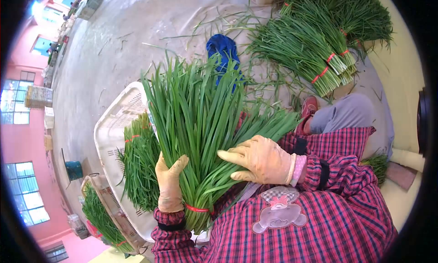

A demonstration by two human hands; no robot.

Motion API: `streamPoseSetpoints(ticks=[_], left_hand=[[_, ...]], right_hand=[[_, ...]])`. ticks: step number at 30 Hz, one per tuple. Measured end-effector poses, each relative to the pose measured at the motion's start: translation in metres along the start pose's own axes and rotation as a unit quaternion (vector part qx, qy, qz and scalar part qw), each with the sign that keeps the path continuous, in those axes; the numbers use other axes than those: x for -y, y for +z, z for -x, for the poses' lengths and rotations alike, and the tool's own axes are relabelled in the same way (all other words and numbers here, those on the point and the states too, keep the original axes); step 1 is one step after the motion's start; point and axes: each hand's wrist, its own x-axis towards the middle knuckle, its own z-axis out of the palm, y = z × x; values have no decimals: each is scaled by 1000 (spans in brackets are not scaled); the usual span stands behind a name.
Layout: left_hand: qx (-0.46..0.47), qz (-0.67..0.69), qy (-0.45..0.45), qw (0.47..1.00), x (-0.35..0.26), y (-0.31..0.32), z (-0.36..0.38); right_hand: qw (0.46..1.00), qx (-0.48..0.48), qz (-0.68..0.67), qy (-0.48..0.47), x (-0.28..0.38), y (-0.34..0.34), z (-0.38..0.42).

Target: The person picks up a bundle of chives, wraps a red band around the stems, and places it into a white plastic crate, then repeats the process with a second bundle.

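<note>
A large bunch of garlic chives stands in front of me, bound low down by a red band. My gloved left hand grips its left side above the band, thumb in front; its other fingers are hidden behind the leaves. My gloved right hand lies against the leaves on the right, with index finger and thumb stretched apart and nothing visibly held between them. Some leaves splay out to the right beneath this hand. Both gloves are pale and stained.
Left of me, a white plastic crate holds banded chives; another crate stands beyond it. More bundles lie at upper right. A blue cloth and loose leaves lie on the floor. My shoe is nearby.
</note>
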Motion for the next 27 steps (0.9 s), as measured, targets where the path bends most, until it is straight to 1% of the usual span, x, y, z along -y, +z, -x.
streamPoseSetpoints(ticks=[1,5,7,10,12,14,16,17,18,19,20,21,22,23,24,25,26,27], left_hand=[[4,-1,0,1000,0,1,0],[-11,-6,14,1000,0,10,1],[-23,-13,27,999,-1,6,2],[-18,-19,21,999,4,2,1],[-12,-20,23,999,2,4,0],[-6,-8,16,1000,-2,8,1],[-2,3,12,1000,-3,9,2],[14,-8,11,1000,-3,9,2],[30,-18,9,999,-4,10,3],[30,-18,9,999,-7,17,5],[30,-65,72,995,-13,29,10],[29,-112,135,984,-17,35,13],[27,-113,135,984,-14,32,12],[29,-251,181,951,-8,29,9],[31,-383,224,896,-2,25,7],[54,-315,218,922,-1,27,1],[53,-317,218,922,-3,25,-2],[62,-219,136,964,-7,19,-6]], right_hand=[[1000,-4,14,20,2,-1,-5],[997,-7,72,40,4,4,-29],[996,-1,75,41,4,5,-27],[996,14,77,45,2,9,-12],[996,3,71,46,3,10,-5],[996,22,69,49,5,7,-6],[996,-20,73,49,8,5,-9],[996,1,66,60,8,2,-10],[996,1,67,60,8,1,-12],[997,-29,57,34,8,-1,-15],[997,-58,48,8,8,-2,-19],[997,-48,65,-3,9,-2,-23],[997,-47,64,-4,11,-3,-28],[997,-41,67,-7,13,-3,-32],[997,-35,71,-10,16,-3,-36],[997,-38,72,-9,15,1,-38],[997,-39,71,-10,14,3,-38],[996,-26,82,-2,13,6,-37]])
